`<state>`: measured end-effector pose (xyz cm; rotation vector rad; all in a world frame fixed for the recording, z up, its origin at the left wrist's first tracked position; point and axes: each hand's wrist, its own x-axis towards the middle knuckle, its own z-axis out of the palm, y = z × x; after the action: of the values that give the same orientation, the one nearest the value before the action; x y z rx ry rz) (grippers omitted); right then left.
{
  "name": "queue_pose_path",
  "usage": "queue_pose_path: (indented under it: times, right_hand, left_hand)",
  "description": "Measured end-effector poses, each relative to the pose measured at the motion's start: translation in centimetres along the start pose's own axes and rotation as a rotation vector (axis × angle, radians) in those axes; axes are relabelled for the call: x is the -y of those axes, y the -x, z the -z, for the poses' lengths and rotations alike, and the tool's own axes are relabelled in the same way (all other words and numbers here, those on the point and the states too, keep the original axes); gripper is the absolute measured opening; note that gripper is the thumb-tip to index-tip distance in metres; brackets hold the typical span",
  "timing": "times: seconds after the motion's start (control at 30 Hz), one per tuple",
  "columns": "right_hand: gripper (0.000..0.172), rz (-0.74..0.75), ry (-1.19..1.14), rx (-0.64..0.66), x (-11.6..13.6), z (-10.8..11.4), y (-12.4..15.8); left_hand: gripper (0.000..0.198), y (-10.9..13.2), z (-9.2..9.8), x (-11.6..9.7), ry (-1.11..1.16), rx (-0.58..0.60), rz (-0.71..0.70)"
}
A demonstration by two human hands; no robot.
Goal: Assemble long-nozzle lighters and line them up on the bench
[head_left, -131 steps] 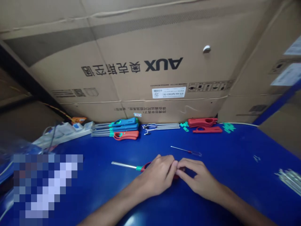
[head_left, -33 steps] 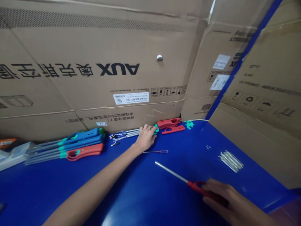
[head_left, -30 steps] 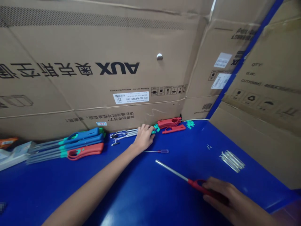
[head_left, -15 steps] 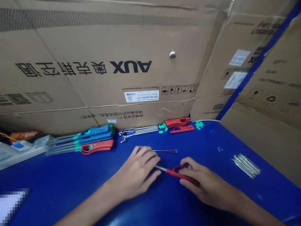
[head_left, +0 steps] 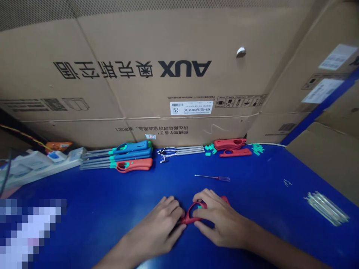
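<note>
Fingers [head_left: 206,198] of the left hand [head_left: 154,233] and right hand [head_left: 223,222] curl closed around a red lighter handle [head_left: 192,218] on the blue counter [head_left: 266,224]. Finished-looking lighters [head_left: 131,165] lie along the back; loose red handles [head_left: 230,142], teal pieces [head_left: 210,149] and metal rods [head_left: 327,208] remain.

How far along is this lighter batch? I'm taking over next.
Done, by the look of it: the assembled utility lighters lined up at the back. In hand: a red lighter handle between the left hand and right hand. Left: loose red handles, green pieces, metal shafts.
</note>
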<state>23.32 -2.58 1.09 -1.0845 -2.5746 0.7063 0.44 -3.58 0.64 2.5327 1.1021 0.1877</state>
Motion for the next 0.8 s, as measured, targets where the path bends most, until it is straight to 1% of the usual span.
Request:
queue_pose_path:
  times: [0.2, 0.33, 0.47, 0.57, 0.67, 0.8]
  right_hand:
    - [0.013, -0.052, -0.046, -0.03, 0.3, -0.4, 0.1]
    - [0.011, -0.057, -0.051, -0.047, 0.3, -0.6, 0.1]
    - [0.013, -0.062, -0.073, -0.068, 0.4, -0.5, 0.3]
    - [0.015, -0.066, -0.087, -0.071, 0.5, -0.4, 0.4]
    - [0.016, -0.075, -0.043, -0.05, 0.5, -0.3, 0.3]
    - [0.021, -0.038, -0.011, 0.019, 0.2, 0.3, 0.1]
  left_hand:
    - [0.016, 0.1, -0.6, 0.2, -0.188, -0.015, -0.075]
    - [0.016, 0.1, -0.6, 0.2, -0.225, -0.015, -0.097]
    - [0.014, 0.0, -0.5, 0.2, -0.239, -0.011, -0.107]
    - [0.014, 0.0, -0.4, 0.1, -0.206, 0.005, -0.088]
    - [0.016, -0.1, 0.0, 0.1, -0.122, 0.039, -0.048]
    - [0.016, -0.2, 1.4, 0.1, 0.05, 0.098, 0.014]
